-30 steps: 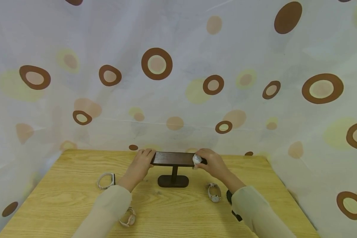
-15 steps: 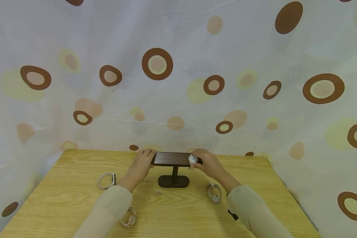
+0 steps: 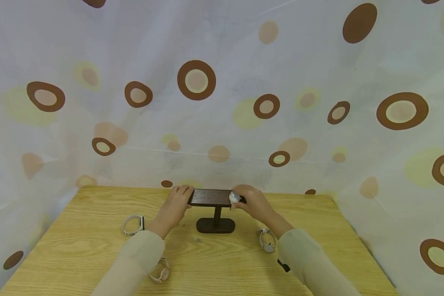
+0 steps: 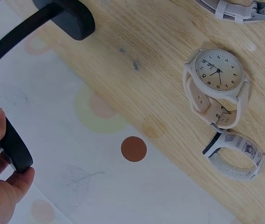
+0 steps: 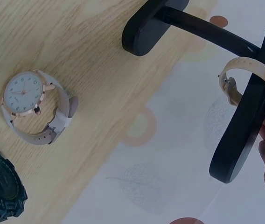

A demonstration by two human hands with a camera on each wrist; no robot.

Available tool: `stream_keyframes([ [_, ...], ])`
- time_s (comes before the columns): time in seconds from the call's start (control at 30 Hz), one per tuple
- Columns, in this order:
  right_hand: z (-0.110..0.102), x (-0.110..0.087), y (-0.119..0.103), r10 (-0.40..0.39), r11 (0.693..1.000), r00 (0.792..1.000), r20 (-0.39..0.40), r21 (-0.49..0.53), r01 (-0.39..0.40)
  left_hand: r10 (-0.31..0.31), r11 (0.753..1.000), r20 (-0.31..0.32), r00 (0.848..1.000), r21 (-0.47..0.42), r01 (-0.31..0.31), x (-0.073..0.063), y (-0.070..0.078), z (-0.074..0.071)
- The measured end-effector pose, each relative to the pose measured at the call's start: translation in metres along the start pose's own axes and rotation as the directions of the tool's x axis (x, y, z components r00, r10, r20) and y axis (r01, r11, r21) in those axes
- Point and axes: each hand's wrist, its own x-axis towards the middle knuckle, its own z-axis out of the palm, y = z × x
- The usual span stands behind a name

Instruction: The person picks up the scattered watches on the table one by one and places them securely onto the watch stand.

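Observation:
A dark T-shaped watch stand (image 3: 211,197) stands near the back of the table. My left hand (image 3: 175,205) grips the left end of its crossbar, fingers over the top and thumb at the near edge. Toward the crossbar's other end, my right hand (image 3: 254,202) pinches a wristwatch (image 3: 234,197) with a white face. That watch's pale strap (image 5: 242,62) loops around the bar in the right wrist view, its buckle hanging below. Part of the watch is hidden behind the right fingers.
A pale fitness band (image 3: 142,223) lies left of the stand, with a pink-strapped watch (image 3: 164,274) nearer the front. To the right lie a rose-gold watch (image 5: 24,93) and a dark chunky watch (image 5: 2,186). A patterned sheet (image 3: 214,123) hangs behind the table.
My right hand has slid the wristwatch leftward along the crossbar, toward the middle. My left hand has stayed on the left end, and the stand has not moved.

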Motion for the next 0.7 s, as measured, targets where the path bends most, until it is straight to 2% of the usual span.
stream_keyframes([
  [0.17,0.003,0.001,-0.004,-0.006,1.0,1.0,-0.01,-0.024,0.005,-0.004,1.0,0.005,1.0,0.004,0.004,0.0,0.0,0.0],
  [0.7,0.01,0.009,-0.015,-0.043,0.999,0.999,-0.006,0.025,0.043,-0.019,1.0,0.033,0.999,0.006,0.019,0.001,0.0,-0.001],
])
